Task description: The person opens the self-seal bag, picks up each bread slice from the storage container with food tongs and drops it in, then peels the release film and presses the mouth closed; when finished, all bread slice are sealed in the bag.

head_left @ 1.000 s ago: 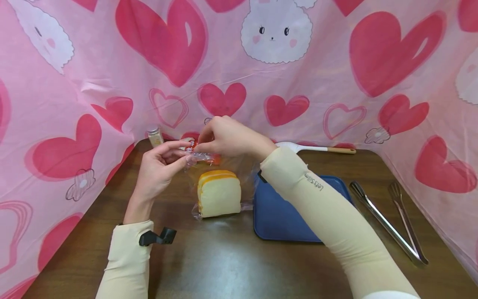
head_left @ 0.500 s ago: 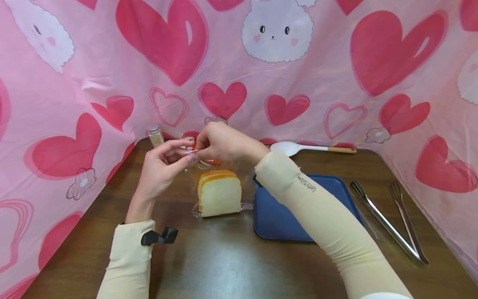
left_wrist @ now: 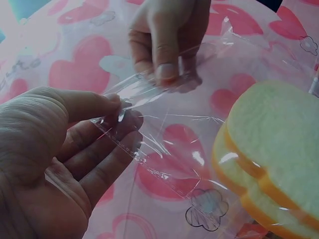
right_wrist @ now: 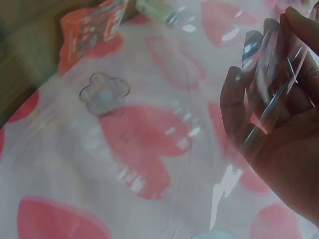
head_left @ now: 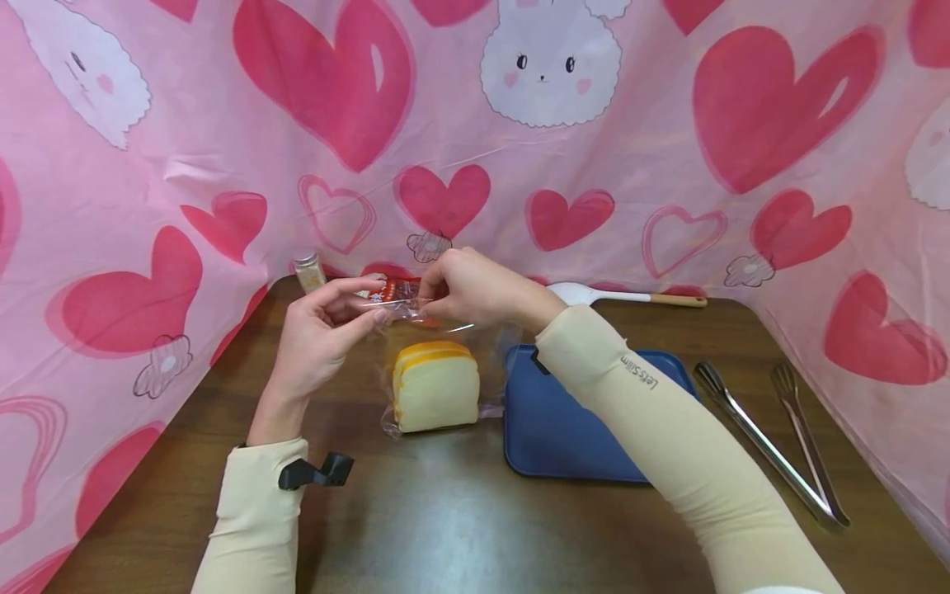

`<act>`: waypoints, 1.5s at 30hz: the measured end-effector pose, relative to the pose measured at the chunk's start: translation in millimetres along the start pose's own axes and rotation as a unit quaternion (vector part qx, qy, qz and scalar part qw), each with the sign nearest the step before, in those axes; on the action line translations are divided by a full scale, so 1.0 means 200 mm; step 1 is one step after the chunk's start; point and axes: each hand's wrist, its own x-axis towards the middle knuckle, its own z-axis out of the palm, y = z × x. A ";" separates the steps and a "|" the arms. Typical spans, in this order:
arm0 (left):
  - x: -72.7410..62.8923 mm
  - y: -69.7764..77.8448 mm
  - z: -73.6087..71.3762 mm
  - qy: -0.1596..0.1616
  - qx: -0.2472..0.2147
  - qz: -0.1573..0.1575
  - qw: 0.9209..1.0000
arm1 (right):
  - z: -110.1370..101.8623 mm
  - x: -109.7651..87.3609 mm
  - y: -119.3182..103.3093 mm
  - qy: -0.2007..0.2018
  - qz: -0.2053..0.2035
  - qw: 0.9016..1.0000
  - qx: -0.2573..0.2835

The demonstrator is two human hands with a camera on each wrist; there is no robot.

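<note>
A clear plastic bag [left_wrist: 157,142] stands on the table in front of me, its upper edge drawn up between my hands. Inside it are several slices of white bread [head_left: 438,392] with orange-brown crusts. My left hand [head_left: 308,342] pinches one side of the bag's edge between thumb and forefinger; its other fingers lie behind the film, as the left wrist view shows. A short way to the right, my right hand [head_left: 478,287] pinches the same edge between thumb and fingers. Glare on the film partly hides the bag's opening.
Behind the hands are a red-and-orange packet [head_left: 393,289] and a small metal-capped jar [head_left: 308,272]. To the right lie a blue tray [head_left: 571,450], a white spatula with a wooden handle [head_left: 616,294] and metal tongs [head_left: 779,454]. A pink heart-print cloth [head_left: 445,99] rises behind.
My right hand comes close to the left thumb, then shifts right along the bag's edge, spreading the film between the hands. The left hand and the bread stay nearly still.
</note>
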 end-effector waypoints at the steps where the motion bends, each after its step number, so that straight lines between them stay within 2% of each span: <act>1: 0.00 0.00 0.00 0.000 0.004 -0.001 1.000 | 0.00 -0.01 0.01 0.003 0.000 1.000 -0.002; 7: 0.00 0.01 -0.01 0.009 0.055 -0.006 0.998 | -0.03 -0.08 0.09 0.013 0.008 1.000 -0.010; 12: -0.01 0.01 -0.02 0.012 0.073 -0.009 0.997 | -0.05 -0.14 0.15 0.022 0.025 0.999 -0.005; 19: -0.01 0.00 -0.04 0.016 0.072 -0.015 0.997 | -0.09 -0.25 0.25 0.025 0.068 0.997 0.015; 28: -0.01 0.01 -0.04 0.009 0.073 -0.018 0.997 | -0.11 -0.33 0.33 0.036 0.085 0.995 0.033; 34: 0.00 0.00 -0.04 0.006 0.080 -0.030 0.996 | -0.11 -0.37 0.37 0.041 0.101 0.991 0.076; 40: 0.00 -0.01 -0.05 0.005 0.059 -0.040 0.997 | -0.08 -0.40 0.41 0.066 0.105 0.985 0.122; 45: 0.01 -0.03 -0.07 0.006 0.007 -0.040 0.999 | -0.05 -0.40 0.44 0.088 0.104 0.977 0.166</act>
